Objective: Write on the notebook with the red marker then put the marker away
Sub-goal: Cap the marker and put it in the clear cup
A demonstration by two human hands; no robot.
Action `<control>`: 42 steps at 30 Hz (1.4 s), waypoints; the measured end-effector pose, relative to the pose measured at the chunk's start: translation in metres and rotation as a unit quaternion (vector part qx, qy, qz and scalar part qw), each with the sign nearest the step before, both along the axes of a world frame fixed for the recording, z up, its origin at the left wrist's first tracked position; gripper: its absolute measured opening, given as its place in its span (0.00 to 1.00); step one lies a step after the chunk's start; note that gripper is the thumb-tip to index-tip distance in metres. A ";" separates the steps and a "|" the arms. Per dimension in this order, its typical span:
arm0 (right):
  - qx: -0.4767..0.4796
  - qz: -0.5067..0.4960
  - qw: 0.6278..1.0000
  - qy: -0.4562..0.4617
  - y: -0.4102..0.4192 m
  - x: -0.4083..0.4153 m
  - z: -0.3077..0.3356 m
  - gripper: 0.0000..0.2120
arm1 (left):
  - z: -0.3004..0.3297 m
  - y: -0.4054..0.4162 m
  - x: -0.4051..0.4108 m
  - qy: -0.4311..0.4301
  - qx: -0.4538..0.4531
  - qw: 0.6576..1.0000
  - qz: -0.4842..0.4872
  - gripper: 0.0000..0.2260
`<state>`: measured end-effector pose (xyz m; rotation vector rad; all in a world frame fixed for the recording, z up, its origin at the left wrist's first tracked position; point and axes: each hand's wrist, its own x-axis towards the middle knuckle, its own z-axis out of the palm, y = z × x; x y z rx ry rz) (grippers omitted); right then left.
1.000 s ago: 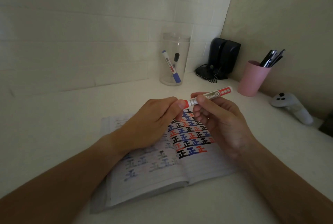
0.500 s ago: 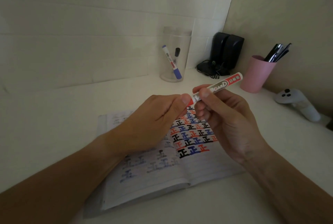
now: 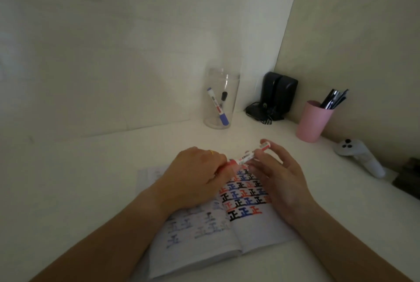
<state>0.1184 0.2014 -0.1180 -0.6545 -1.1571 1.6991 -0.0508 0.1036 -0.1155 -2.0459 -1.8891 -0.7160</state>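
Note:
The open notebook (image 3: 254, 231) lies on the white desk, its right page covered with rows of black, blue and red characters. Above its top edge I hold the red marker (image 3: 250, 156), a white barrel with a red cap end. My left hand (image 3: 195, 177) is closed on the red cap end at the left. My right hand (image 3: 277, 175) grips the barrel with thumb and fingertips, the other fingers spread. The cap joint is hidden by my fingers.
A clear glass jar (image 3: 221, 100) with a blue marker and a black one stands at the back. Right of it are black speakers (image 3: 278, 95), a pink cup (image 3: 312, 120) of pens and a white controller (image 3: 359, 156).
Both hands with the marker have dropped lower, closer to the notebook's top edge. My head has tilted up, so more wall shows. My right fingers have spread.

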 end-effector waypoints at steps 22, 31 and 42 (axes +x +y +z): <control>0.494 -0.292 0.686 -0.449 0.136 -0.166 0.119 0.13 | -0.004 0.008 -0.046 -0.039 0.112 0.970 0.212 0.24; 0.504 -0.236 0.650 -0.518 0.139 -0.174 0.108 0.12 | -0.005 0.010 -0.044 -0.027 0.110 0.971 0.210 0.23; 0.566 -0.219 0.663 -0.439 0.048 -0.083 0.080 0.15 | 0.002 0.009 -0.038 -0.004 0.107 0.981 0.165 0.22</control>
